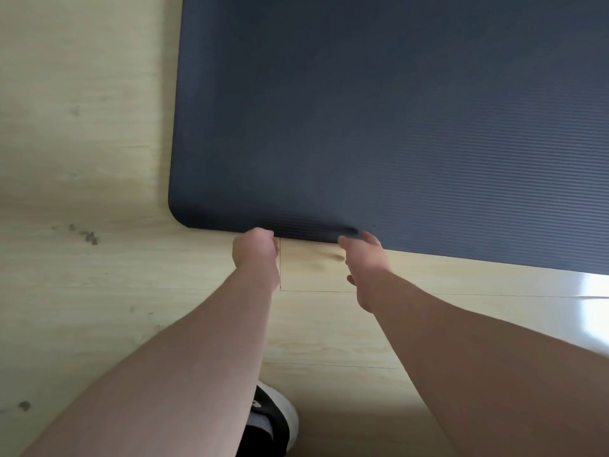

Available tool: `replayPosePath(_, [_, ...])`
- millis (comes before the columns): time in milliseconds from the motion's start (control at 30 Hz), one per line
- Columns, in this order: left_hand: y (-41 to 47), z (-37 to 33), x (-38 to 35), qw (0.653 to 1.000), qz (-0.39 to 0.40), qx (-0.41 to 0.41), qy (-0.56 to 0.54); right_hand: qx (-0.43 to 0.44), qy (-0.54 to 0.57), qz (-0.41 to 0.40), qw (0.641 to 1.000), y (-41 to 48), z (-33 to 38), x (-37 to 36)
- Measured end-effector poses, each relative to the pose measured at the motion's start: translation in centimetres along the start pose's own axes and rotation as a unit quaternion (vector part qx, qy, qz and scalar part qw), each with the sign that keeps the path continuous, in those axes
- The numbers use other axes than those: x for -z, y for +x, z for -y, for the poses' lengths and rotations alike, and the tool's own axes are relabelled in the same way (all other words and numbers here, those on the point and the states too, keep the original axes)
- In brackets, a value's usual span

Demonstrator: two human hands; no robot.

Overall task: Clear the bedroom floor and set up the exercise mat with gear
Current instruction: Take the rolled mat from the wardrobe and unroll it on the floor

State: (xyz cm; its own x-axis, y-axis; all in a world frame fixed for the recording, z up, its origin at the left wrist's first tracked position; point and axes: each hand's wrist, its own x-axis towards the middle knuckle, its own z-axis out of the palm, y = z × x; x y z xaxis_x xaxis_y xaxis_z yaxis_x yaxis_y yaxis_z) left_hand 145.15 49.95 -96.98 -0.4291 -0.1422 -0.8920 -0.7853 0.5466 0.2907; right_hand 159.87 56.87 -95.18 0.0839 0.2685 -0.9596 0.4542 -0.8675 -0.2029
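Observation:
A dark blue ribbed exercise mat [379, 110] lies flat on the pale wooden floor, filling the upper right of the head view. Its near edge runs across the middle, with a rounded corner at the left. My left hand [253, 250] is curled at that near edge, fingers tucked against or under it. My right hand [364, 258] is at the same edge a little to the right, thumb and fingers on the mat's rim, which bulges slightly between the two hands.
Pale wood-look floor [82, 159] surrounds the mat on the left and near side. My black-and-white shoe [273, 420] stands on the floor below my left forearm. Bright glare lies on the floor at the right edge.

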Motion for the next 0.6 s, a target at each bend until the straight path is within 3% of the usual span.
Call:
replayPosePath(167, [-0.7,-0.4,-1.6,0.999,0.001,0.011,-0.045,-0.025,0.067,-0.041,0.997,0.9,1.0,1.2])
replayPosePath(333, [-0.5,-0.7,-2.8,0.999,-0.005,-0.032,0.005,-0.012,0.046,0.014,0.999,1.1,2.1,0.7])
replayPosePath(600, [-6.5,1.8,-5.3,0.997,-0.029,-0.021,0.069,-0.032,0.066,-0.006,0.997,-0.8,1.0,6.6])
